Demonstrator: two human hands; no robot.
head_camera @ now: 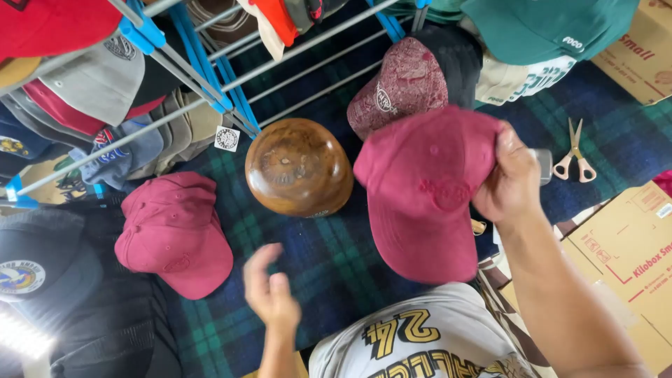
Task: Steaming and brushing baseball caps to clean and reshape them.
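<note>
A: How many plain maroon caps were there?
B: Two: one held cap (420, 196) and one lying cap (175, 234).
A: And the rest?
B: One patterned maroon cap (402, 87), one wooden dome form (299, 166), one pair of scissors (575, 154), two cardboard boxes.

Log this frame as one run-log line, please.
right hand: grips maroon cap by its side, lifted | left hand: open, empty, above plaid cloth | nearby: wooden dome block, second maroon cap
</note>
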